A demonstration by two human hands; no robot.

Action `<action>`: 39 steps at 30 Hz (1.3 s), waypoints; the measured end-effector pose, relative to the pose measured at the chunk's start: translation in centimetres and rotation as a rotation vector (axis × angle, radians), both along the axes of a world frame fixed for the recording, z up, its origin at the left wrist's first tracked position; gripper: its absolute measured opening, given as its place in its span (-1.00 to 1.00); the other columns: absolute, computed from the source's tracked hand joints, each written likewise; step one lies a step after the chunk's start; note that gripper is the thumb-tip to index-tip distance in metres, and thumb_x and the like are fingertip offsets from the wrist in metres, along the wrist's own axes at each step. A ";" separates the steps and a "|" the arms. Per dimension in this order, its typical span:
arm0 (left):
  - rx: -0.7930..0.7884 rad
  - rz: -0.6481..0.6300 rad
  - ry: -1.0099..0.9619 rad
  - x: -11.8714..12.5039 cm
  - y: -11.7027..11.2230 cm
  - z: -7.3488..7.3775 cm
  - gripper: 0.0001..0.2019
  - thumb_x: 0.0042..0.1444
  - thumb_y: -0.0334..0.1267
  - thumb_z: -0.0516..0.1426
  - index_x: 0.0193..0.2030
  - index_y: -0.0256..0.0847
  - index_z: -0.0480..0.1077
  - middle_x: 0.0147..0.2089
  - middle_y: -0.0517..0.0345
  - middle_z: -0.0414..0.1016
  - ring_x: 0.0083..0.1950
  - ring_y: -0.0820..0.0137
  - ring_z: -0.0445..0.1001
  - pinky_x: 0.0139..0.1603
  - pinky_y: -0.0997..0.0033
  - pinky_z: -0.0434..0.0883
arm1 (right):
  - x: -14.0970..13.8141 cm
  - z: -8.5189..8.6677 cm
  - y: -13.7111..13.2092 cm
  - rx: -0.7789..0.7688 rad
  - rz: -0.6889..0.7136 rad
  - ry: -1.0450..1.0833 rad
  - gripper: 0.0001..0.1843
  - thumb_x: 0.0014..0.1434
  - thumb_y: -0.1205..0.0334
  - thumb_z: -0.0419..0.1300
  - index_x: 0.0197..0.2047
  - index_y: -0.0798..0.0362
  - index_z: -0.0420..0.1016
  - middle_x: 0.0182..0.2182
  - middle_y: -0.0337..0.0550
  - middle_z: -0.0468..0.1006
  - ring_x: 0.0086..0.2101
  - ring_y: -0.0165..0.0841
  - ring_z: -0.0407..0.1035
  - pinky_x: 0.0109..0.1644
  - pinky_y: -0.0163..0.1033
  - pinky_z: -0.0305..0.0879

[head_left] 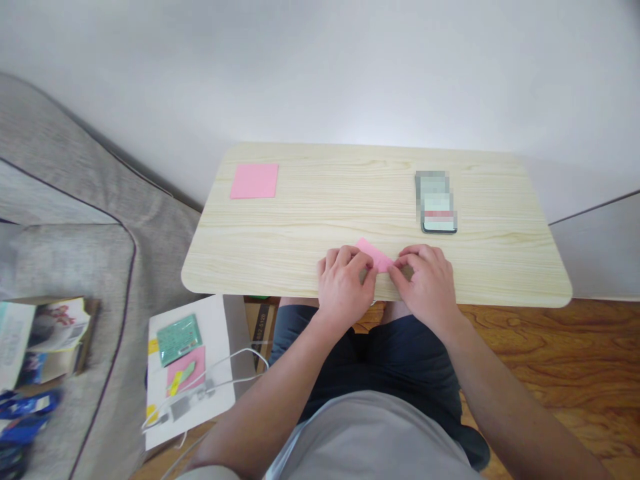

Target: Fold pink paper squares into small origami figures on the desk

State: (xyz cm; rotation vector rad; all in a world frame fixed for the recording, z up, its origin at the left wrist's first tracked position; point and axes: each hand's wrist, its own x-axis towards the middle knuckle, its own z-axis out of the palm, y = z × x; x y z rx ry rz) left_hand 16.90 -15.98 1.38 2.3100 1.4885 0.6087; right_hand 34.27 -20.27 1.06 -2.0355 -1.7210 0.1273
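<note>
A small piece of pink paper (375,255), which looks folded, lies at the front edge of the light wooden table (320,200). My left hand (345,280) has its thumb and forefinger pinched at the paper's left side. At the right corner, the thumb and fingertips of my right hand (425,280) close on the same paper. Part of the paper is hidden behind the left fingers. A flat pink sheet (255,181) rests at the table's far left.
Beyond my right hand lies a phone (437,203). Left of the table, a white box (200,320) carries a green packet (179,339), pink paper and white cables. A grey sofa (160,227) with boxes on it stands at the far left, and a wall rises behind the table.
</note>
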 end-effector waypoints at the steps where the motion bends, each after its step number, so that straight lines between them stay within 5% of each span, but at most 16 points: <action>1: 0.001 0.000 -0.001 0.0 0.0 0.0 -0.94 0.29 -0.15 0.22 -0.15 0.00 0.52 0.03 0.13 0.53 0.10 0.17 0.38 0.09 0.07 0.28 | 0.0 0.1 0.0 -0.009 0.002 -0.003 -0.86 0.26 0.10 0.33 -0.30 -0.05 0.60 -0.06 -0.12 0.59 0.02 -0.09 0.37 0.08 0.05 0.23; 14: 0.028 -0.004 0.006 -0.4 -0.2 -0.1 -0.86 0.34 -0.12 0.17 -0.11 0.01 0.57 0.08 0.09 0.52 0.14 0.15 0.37 0.15 0.06 0.27 | -0.1 0.2 0.1 -0.021 0.000 -0.029 -0.86 0.25 0.10 0.32 -0.29 -0.04 0.59 -0.07 -0.10 0.59 0.01 -0.08 0.36 0.04 0.04 0.22; 26: 0.021 -0.053 0.009 -0.8 -0.2 -0.2 -0.76 0.37 -0.11 0.14 0.04 0.25 0.61 0.13 0.10 0.50 0.17 0.14 0.34 0.17 0.04 0.22 | -0.2 0.0 0.1 0.002 0.000 -0.035 -0.86 0.25 0.11 0.30 -0.31 -0.04 0.57 -0.07 -0.08 0.59 0.01 -0.06 0.36 0.00 0.05 0.22; 39: 0.028 -0.045 0.032 -0.8 -0.2 0.0 -0.77 0.36 -0.06 0.14 0.01 0.22 0.63 0.12 0.08 0.51 0.16 0.12 0.33 0.17 0.01 0.21 | -0.6 -0.1 -0.2 0.042 -0.007 -0.034 -0.89 0.25 0.15 0.28 -0.30 -0.04 0.56 -0.07 -0.06 0.59 0.01 -0.05 0.35 0.00 0.05 0.22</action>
